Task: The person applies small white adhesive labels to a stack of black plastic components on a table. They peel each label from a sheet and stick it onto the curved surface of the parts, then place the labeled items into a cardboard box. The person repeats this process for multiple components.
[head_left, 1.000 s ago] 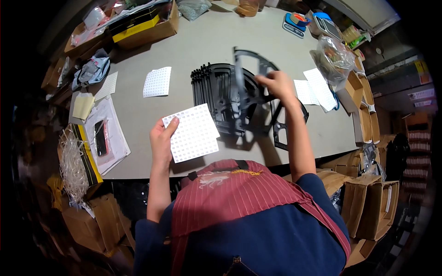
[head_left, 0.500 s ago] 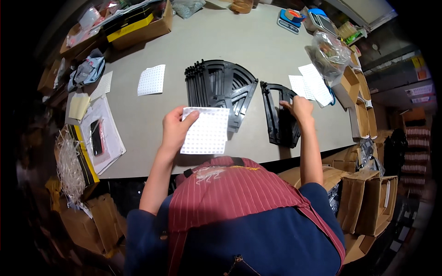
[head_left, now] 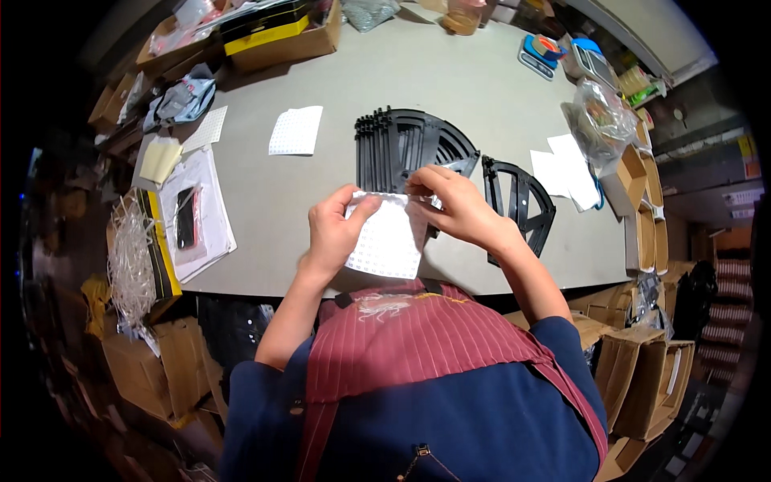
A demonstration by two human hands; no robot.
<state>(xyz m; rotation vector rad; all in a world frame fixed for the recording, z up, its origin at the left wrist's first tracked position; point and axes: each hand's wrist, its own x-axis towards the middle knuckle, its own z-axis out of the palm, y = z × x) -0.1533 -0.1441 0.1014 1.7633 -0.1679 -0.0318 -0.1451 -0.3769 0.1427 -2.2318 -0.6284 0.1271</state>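
My left hand grips a white sheet of small printed labels by its upper left edge, thumb on top. At the sheet's upper right corner are the closed fingers of my right hand, pinching there; whether a single label is between them is too small to tell. Just beyond the sheet stands a stack of black plastic fan-shaped pieces, partly covered by my right hand. One more black fan-shaped piece lies to the right, partly behind my right wrist.
Another label sheet lies left of the stack, and white sheets lie at right. Papers with a dark item in clear plastic are at left. Far right hold a scale, a clear bag and cardboard trays. A cardboard box stands far left.
My right hand has let go of the black fan-shaped piece at right and come left to the label sheet's corner. The whole view has shifted, so the table things appear farther right.
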